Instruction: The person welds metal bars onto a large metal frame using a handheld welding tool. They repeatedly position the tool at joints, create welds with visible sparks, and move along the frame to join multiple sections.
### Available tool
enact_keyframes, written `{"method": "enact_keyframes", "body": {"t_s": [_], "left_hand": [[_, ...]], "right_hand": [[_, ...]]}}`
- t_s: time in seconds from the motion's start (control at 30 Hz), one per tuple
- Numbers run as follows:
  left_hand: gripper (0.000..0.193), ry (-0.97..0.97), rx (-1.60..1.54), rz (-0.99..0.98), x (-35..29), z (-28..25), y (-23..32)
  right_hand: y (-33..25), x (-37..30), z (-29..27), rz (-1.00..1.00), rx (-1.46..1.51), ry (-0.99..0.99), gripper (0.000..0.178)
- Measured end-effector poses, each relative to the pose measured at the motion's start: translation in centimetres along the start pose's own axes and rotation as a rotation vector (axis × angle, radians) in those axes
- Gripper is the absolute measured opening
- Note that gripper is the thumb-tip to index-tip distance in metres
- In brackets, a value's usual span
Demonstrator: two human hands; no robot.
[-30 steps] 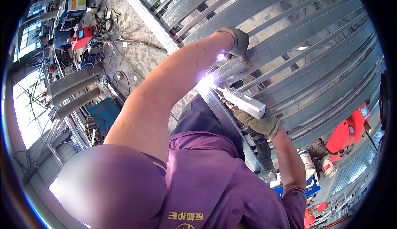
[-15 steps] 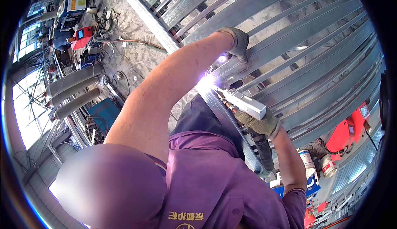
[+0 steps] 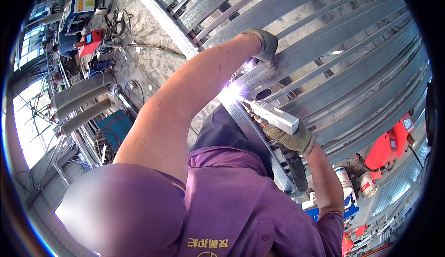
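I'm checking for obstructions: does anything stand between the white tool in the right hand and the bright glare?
Nothing visible does. The white tool in the right hand points at the glare on the metal frame; the left hand is off that line. Glare hides any contact.

Welding workshop, metalworking type, as seen from the floor beside the job. Evidence: white arc glare (image 3: 231,93), centre of frame; white handheld torch (image 3: 276,118) just beside it; rows of long grey metal bars (image 3: 320,48), upper right. Equipment: red machine (image 3: 89,47) with lit screen, upper left; second red machine (image 3: 382,150), right; tangled cables (image 3: 121,22) on bare, dusty floor (image 3: 148,22), upper left; grey cylinders (image 3: 85,90), left; buckets (image 3: 368,186), lower right. Building: tall bright windows (image 3: 30,127), far left.
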State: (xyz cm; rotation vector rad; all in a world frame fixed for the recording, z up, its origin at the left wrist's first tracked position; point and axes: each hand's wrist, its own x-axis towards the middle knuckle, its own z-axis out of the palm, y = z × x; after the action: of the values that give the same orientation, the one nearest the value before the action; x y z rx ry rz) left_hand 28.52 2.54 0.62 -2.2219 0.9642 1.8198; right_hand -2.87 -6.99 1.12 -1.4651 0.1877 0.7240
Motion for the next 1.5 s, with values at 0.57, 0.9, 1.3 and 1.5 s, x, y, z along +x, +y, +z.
{"method": "enact_keyframes", "body": {"t_s": [0.57,0.9,1.3,1.5], "left_hand": [[0.05,-0.01,0.022,0.009,0.8,0.1,-0.7],[0.048,-0.012,-0.012,0.006,0.7,0.2,-0.9],[0.052,-0.01,-0.022,-0.009,1.0,0.4,-1.1],[0.052,0.013,-0.02,-0.009,1.3,0.4,-1.2]], "right_hand": [[-0.7,-0.4,-0.2,0.042,-0.014,0.015,0.051],[-0.8,-0.5,-0.2,0.08,-0.013,-0.006,0.051],[-2.0,-0.9,-0.5,0.115,-0.024,-0.017,0.053],[-1.2,-1.1,-0.5,0.103,-0.059,-0.014,0.055]]}}
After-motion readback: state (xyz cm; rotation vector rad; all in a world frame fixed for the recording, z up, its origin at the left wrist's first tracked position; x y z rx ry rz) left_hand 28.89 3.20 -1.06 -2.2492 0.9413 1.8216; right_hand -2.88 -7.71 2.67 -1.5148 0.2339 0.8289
